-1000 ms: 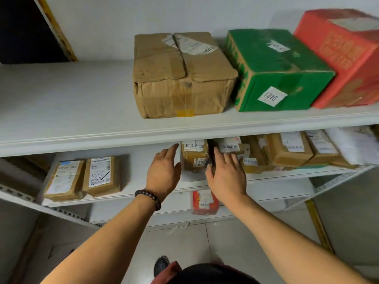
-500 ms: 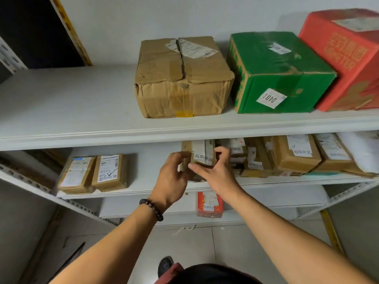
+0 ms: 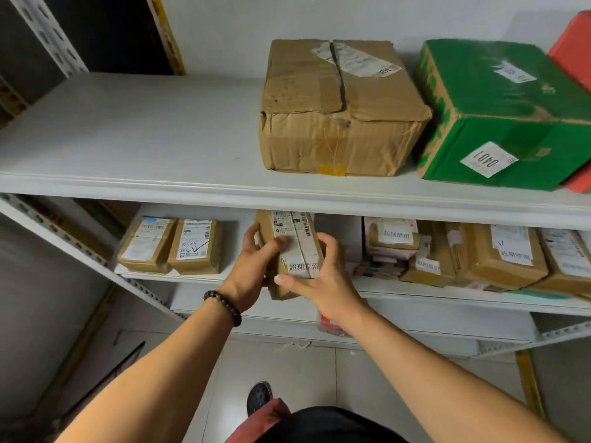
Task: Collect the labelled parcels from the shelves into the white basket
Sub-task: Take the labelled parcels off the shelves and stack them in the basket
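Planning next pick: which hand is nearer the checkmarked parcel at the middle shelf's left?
Left. The left hand grips the held parcel just right of the checkmarked parcel; the right hand grips the held parcel's far side, farther right.

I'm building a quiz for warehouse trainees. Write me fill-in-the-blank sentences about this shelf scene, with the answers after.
1. The left hand and right hand grip one parcel; the bracelet is on the ____ wrist.
2. On the top shelf, the green box stands to the ____ of the brown box.
3. Left of the held parcel, ____ small parcels lie side by side.
Answers: left; right; two.
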